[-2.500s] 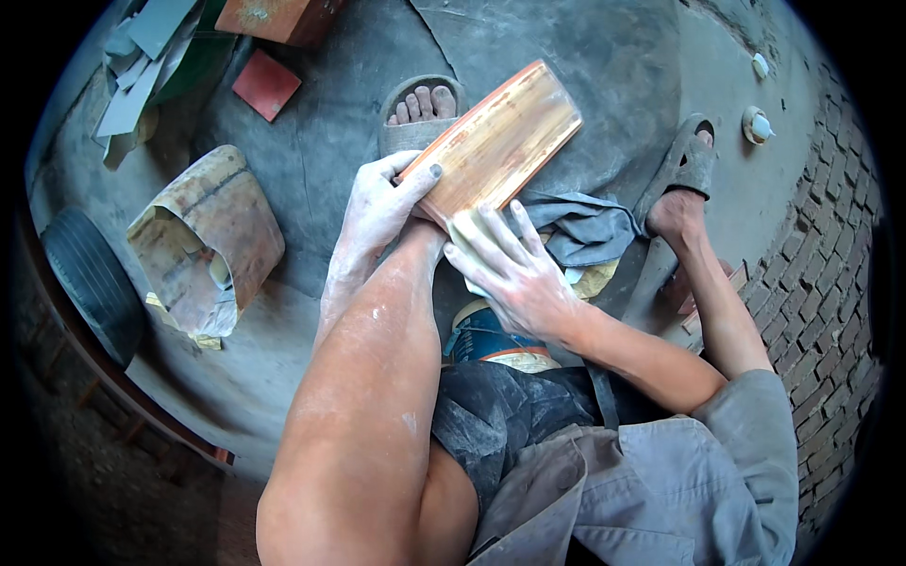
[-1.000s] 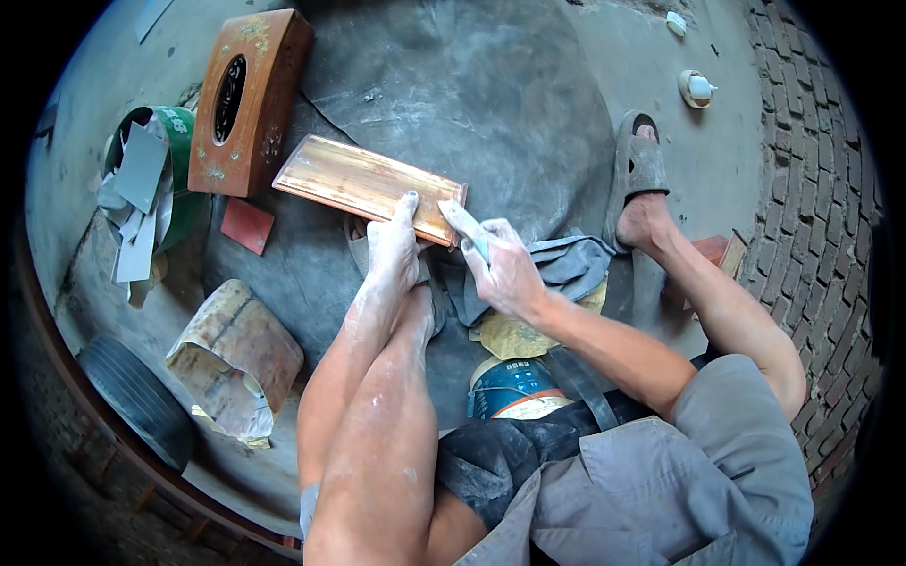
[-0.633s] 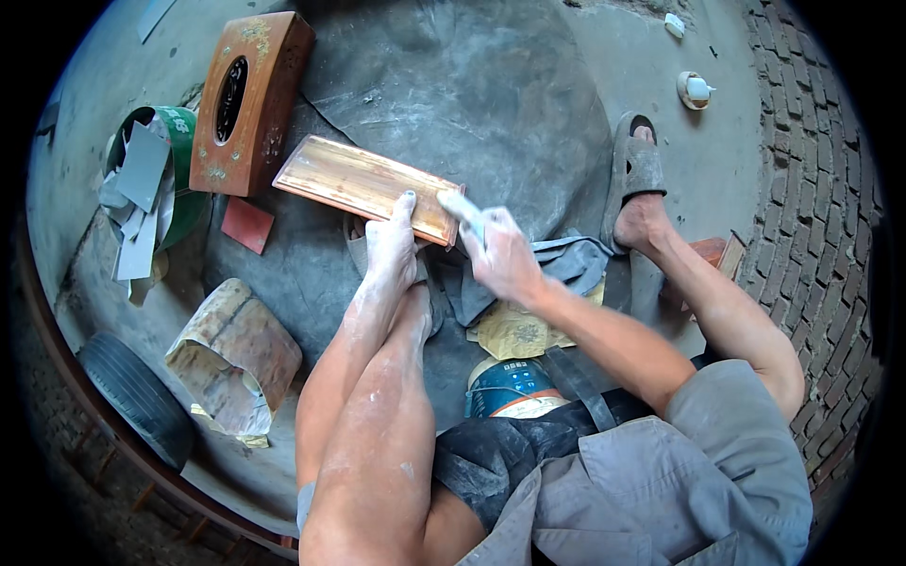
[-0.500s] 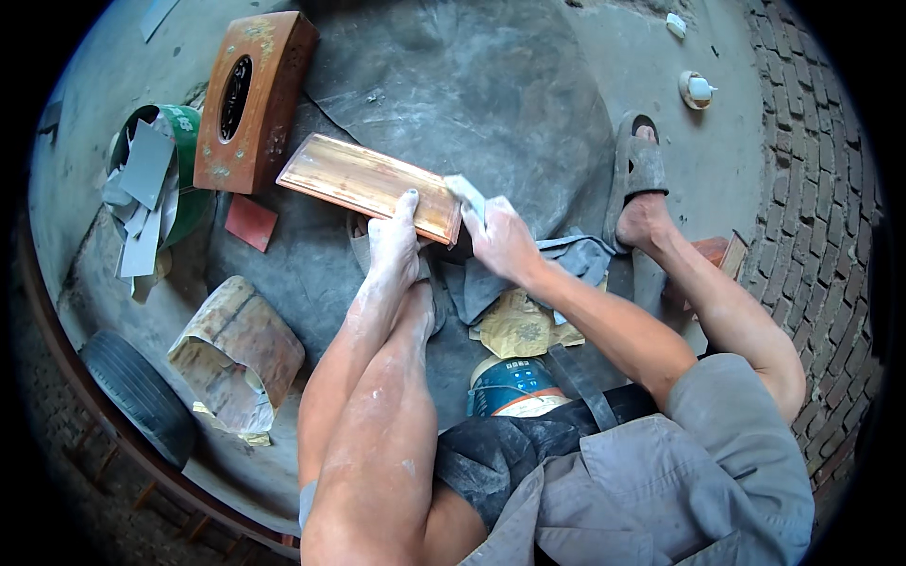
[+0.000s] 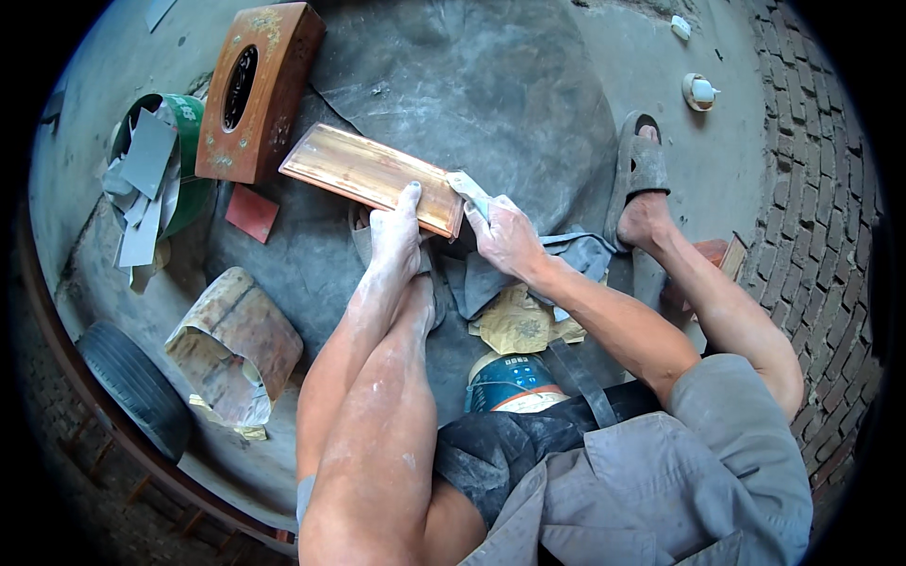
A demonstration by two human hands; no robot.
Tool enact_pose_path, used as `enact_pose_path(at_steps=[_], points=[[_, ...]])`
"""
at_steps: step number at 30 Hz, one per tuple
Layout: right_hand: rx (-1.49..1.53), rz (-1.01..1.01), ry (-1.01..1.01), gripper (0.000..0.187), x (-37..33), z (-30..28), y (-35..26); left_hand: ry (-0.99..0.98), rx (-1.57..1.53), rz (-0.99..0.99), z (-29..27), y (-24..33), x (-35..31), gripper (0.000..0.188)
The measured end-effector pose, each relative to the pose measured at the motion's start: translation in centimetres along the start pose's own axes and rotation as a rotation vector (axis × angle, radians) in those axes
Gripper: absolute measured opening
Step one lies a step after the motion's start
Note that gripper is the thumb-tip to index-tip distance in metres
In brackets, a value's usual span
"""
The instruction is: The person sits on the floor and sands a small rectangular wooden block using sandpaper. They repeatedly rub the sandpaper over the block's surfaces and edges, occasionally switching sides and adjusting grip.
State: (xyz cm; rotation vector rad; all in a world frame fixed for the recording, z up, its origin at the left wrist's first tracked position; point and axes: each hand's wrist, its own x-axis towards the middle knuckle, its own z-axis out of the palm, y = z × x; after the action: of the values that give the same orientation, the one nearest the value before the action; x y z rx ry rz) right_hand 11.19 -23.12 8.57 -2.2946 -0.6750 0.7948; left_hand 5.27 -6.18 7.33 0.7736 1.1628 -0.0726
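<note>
A long wooden panel (image 5: 354, 173) with streaky pale wood and reddish-brown edges is held up in front of me, tilted down to the right. My left hand (image 5: 396, 232), dusted white, grips its near edge with the thumb on top and the fingers hidden underneath. At the panel's right end, my right hand (image 5: 511, 239) is closed on a thin, pale grey folded piece (image 5: 466, 189) that looks like sandpaper; it touches the panel's right corner. Beyond the panel's left end stands a brown tissue box (image 5: 255, 94) with an oval opening and worn gold decoration.
A green bucket (image 5: 195, 149) full of grey sheets stands at left, near a red square sheet (image 5: 251, 213). Closer are a stained cylindrical container (image 5: 236, 321) and a tire (image 5: 132, 389). A blue paint bucket (image 5: 505, 382) and yellowish paper (image 5: 517, 321) lie between my legs.
The grey piece in my right hand has shifted slightly and turned at the panel's right corner. My left hand keeps its hold on the panel.
</note>
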Motion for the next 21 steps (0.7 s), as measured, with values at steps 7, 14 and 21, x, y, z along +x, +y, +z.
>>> enact_pose_path(at_steps=[7, 14, 21], points=[[0.121, 0.051, -0.004, 0.045, -3.1, 0.4, -1.5, 0.009, 0.010, -0.007, -0.3, 0.0, 0.1, 0.042], [0.231, -0.112, 0.152, 0.044, -4.0, 0.7, -4.1, 0.037, -0.008, 0.005, -0.7, -0.2, 0.3, 0.043], [0.108, -0.074, 0.058, 0.047, -3.9, 0.5, -5.0, 0.040, 0.006, -0.011, -0.8, -0.1, 0.6, 0.042]])
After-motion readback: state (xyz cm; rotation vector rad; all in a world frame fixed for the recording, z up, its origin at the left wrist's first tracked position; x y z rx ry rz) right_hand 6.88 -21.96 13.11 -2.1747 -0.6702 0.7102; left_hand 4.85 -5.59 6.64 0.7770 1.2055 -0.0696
